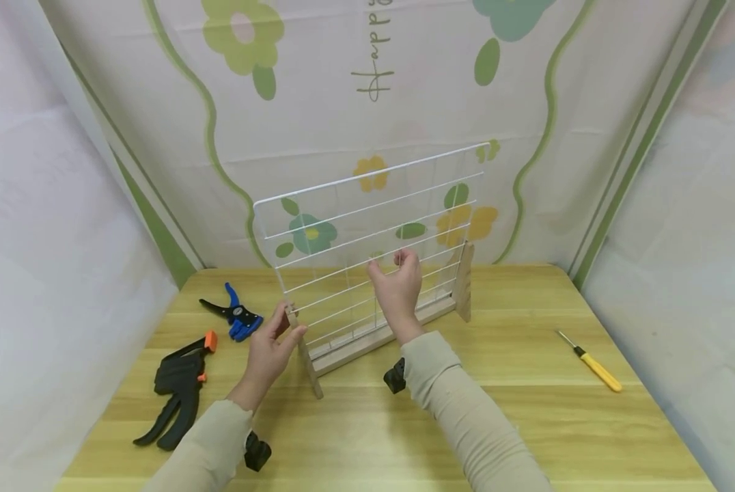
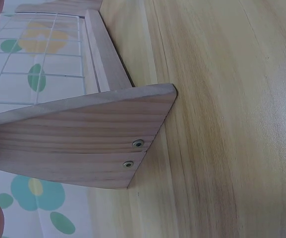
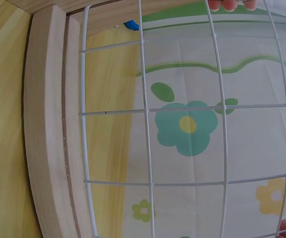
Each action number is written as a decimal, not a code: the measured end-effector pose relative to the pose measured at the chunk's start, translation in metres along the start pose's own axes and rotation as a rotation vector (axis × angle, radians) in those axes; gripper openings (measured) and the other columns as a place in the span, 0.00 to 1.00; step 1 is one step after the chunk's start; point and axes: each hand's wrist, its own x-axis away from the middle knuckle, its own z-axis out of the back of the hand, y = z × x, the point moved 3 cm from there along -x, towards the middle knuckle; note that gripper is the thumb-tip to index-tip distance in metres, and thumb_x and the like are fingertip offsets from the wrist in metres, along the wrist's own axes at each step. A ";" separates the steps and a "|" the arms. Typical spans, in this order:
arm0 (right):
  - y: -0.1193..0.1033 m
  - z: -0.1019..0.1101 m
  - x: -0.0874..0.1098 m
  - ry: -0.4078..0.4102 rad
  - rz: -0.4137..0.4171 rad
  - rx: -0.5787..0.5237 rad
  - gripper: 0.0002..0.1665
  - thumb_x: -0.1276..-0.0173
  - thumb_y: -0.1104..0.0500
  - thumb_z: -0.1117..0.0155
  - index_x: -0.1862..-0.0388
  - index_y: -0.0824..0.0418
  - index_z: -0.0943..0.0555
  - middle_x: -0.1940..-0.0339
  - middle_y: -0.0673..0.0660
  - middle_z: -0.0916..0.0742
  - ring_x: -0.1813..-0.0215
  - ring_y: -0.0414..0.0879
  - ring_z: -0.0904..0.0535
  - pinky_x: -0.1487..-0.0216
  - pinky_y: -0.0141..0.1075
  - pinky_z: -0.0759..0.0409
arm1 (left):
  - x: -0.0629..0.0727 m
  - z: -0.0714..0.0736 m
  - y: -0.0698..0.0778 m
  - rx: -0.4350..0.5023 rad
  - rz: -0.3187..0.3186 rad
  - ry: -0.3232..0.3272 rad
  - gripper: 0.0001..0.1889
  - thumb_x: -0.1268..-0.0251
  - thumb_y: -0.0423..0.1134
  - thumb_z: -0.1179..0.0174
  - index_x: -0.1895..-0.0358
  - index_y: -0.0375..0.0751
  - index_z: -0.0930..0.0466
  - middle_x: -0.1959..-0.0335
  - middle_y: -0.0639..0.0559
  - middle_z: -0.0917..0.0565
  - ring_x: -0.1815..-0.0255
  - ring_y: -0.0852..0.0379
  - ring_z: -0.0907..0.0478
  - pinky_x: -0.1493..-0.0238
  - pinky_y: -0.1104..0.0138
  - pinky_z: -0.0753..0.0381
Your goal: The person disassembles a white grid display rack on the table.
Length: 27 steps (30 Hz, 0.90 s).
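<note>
A white wire grid panel stands upright and leans back in a wooden stand. My left hand holds the upper end of the stand's near-left side piece, thumb on one side and fingers on the other. Two metal screw heads show low on that piece in the left wrist view. Curled at the middle of the grid, my right hand grips a wire between thumb and fingers. Only a bit of this hand shows at the lower right edge of the right wrist view.
Left of the stand lie a blue-and-black wire stripper and a black bar clamp with orange pads. A yellow-handled screwdriver lies on the right side of the wooden table. Flowered cloth hangs behind.
</note>
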 end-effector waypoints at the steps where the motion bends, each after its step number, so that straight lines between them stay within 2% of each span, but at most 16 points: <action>1: -0.001 0.000 0.000 -0.003 0.001 -0.003 0.29 0.47 0.54 0.33 0.52 0.67 0.32 0.55 0.60 0.25 0.49 0.55 0.29 0.45 0.44 0.28 | 0.000 0.000 0.000 0.001 0.005 0.002 0.22 0.48 0.21 0.38 0.47 0.22 0.28 0.55 0.27 0.21 0.51 0.36 0.24 0.50 0.77 0.26; 4: -0.004 0.000 0.000 -0.005 0.007 -0.006 0.29 0.47 0.54 0.33 0.52 0.67 0.32 0.55 0.60 0.25 0.50 0.54 0.30 0.45 0.44 0.28 | 0.001 0.001 0.001 0.000 0.009 0.006 0.22 0.48 0.20 0.38 0.47 0.22 0.28 0.56 0.26 0.21 0.51 0.36 0.23 0.50 0.80 0.27; 14: -0.011 0.001 -0.005 0.041 0.043 0.004 0.27 0.49 0.54 0.32 0.57 0.67 0.32 0.59 0.59 0.25 0.54 0.52 0.30 0.49 0.44 0.28 | 0.000 0.001 0.001 -0.002 -0.039 0.012 0.21 0.49 0.20 0.38 0.48 0.21 0.28 0.57 0.28 0.20 0.52 0.34 0.23 0.50 0.79 0.27; 20: -0.014 0.002 -0.007 0.066 0.050 -0.002 0.26 0.49 0.55 0.31 0.58 0.66 0.32 0.61 0.58 0.25 0.55 0.51 0.29 0.49 0.43 0.28 | -0.001 0.000 0.001 0.003 -0.019 0.004 0.21 0.48 0.20 0.38 0.49 0.19 0.28 0.57 0.28 0.20 0.51 0.35 0.24 0.50 0.77 0.27; 27: -0.018 0.004 -0.009 0.061 0.059 -0.014 0.27 0.49 0.54 0.32 0.57 0.67 0.31 0.62 0.57 0.26 0.55 0.52 0.29 0.49 0.44 0.28 | -0.001 0.000 0.001 0.003 -0.028 0.006 0.20 0.49 0.20 0.38 0.50 0.23 0.27 0.58 0.30 0.19 0.51 0.35 0.24 0.50 0.77 0.26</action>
